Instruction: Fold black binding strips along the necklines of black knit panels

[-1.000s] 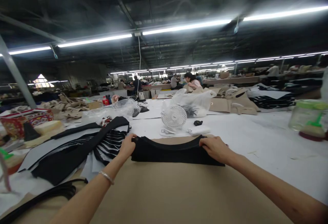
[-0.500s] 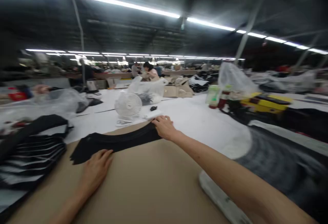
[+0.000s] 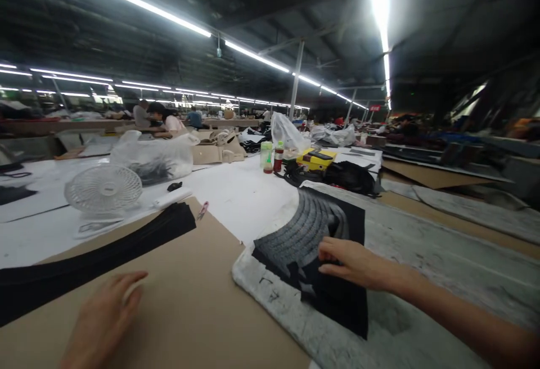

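My left hand (image 3: 105,313) is over the brown board (image 3: 202,296), its fingers stretched and the thumb apart, with nothing in it. Beyond it, a stack of curved black strips (image 3: 126,242) lies along the board's far edge. My right hand (image 3: 348,259) is at a black sheet (image 3: 343,307) that carries rows of grey curved pieces (image 3: 301,225). Its fingers are bent, with a gap between them and the thumb; whether the fingertips touch the sheet is unclear. This sheet rests on a stained grey slab (image 3: 278,301) to the right of the board.
Small pink-handled snips (image 3: 203,210) lie at the board's far edge. Behind stand a white fan (image 3: 105,189), a clear plastic bag (image 3: 156,155), bottles (image 3: 278,157) and a yellow box (image 3: 316,159). Co-workers (image 3: 169,121) sit farther back.
The view has swung right. My right hand has left the black strips and moved right to the black sheet with grey pieces. My left hand has come away from the strips.
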Action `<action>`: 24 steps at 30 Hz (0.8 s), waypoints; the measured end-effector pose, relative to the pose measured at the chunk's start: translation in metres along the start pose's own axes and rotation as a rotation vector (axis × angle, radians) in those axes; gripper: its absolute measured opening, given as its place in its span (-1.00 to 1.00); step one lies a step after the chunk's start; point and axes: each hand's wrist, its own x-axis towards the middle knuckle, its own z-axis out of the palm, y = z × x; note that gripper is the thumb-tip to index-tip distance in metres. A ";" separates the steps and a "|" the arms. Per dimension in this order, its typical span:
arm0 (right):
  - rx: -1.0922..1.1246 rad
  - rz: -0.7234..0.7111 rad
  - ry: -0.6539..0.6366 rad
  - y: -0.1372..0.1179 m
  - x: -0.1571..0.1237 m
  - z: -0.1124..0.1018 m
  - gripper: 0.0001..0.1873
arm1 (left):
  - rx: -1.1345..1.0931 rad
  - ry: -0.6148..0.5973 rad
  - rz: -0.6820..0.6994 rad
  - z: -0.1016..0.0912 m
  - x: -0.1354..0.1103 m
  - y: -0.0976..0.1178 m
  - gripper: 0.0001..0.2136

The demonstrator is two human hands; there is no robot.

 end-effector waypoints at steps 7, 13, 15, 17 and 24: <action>-0.106 0.079 0.093 -0.015 -0.051 0.026 -0.68 | -0.347 -0.298 0.577 0.040 -0.041 0.235 -0.69; -0.155 0.045 0.131 -0.022 -0.052 0.056 -0.74 | -0.179 -0.132 0.915 0.095 -0.078 0.308 -0.73; -0.161 0.043 0.141 -0.024 -0.051 0.064 -0.74 | -0.120 -0.076 0.924 0.114 -0.084 0.311 -0.77; -0.162 0.046 0.152 -0.025 -0.049 0.069 -0.74 | -0.088 -0.040 0.914 0.127 -0.088 0.309 -0.79; -0.092 0.021 0.179 -0.014 -0.047 0.047 -0.83 | -0.105 -0.050 0.926 0.122 -0.091 0.302 -0.71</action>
